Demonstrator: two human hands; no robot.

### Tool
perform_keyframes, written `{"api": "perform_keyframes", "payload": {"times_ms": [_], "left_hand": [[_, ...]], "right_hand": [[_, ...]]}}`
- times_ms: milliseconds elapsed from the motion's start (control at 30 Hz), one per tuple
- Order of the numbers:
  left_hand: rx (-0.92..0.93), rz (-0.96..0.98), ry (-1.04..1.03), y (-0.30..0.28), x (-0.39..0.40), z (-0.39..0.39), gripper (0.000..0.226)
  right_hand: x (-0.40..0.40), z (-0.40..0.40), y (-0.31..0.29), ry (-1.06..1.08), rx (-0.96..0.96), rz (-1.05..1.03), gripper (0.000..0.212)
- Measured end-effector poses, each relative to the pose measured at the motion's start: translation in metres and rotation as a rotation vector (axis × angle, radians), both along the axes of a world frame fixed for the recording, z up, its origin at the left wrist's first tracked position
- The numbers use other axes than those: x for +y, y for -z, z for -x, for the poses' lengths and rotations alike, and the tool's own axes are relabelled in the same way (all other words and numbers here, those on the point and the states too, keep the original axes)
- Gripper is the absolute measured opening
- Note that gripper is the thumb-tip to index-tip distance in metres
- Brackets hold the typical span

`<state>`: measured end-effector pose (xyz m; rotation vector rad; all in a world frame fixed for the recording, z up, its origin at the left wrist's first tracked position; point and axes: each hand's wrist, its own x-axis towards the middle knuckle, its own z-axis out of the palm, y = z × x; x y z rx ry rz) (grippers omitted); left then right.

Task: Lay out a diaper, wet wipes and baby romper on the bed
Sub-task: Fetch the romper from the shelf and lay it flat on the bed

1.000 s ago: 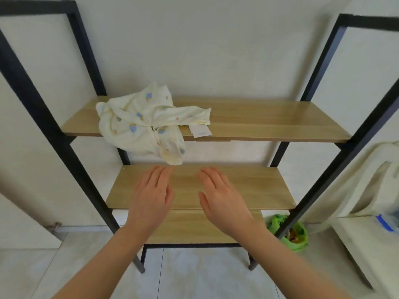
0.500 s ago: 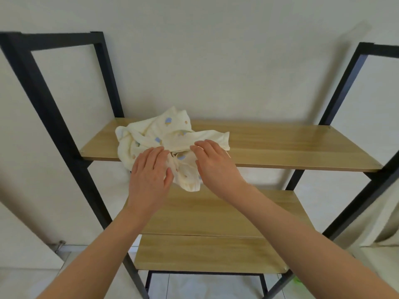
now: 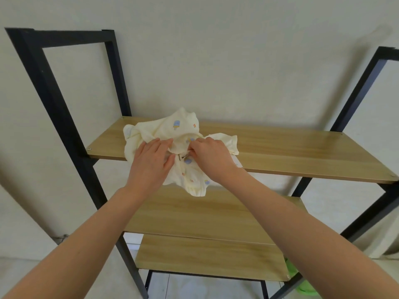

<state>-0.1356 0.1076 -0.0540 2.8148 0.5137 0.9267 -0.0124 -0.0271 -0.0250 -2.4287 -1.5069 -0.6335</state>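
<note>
One rack (image 3: 64, 117) holds three shelves. One romper (image 3: 183, 130) lies crumpled on the top shelf (image 3: 302, 149), drooping over its front edge. Two hands meet on it: left hand (image 3: 151, 162) and right hand (image 3: 210, 155) both grip the cloth.

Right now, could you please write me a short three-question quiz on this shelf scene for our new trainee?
1. True or false: the romper lies on the top shelf.
2. Which hands touch the romper: A) left hand only, B) right hand only, C) both?
3. Fill in: part of the romper hangs over the shelf's front ____.

Key: 1 true; 2 C; 3 edge.
</note>
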Motion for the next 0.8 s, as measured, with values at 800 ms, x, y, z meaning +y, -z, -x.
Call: {"api": "perform_keyframes", "payload": {"times_ms": [800], "left_hand": [[-0.348,0.460,0.266,-0.112,-0.030,0.006,0.015]], "right_hand": [[-0.066,-0.005,-0.098,-0.166,0.499,-0.608,0.011]]}}
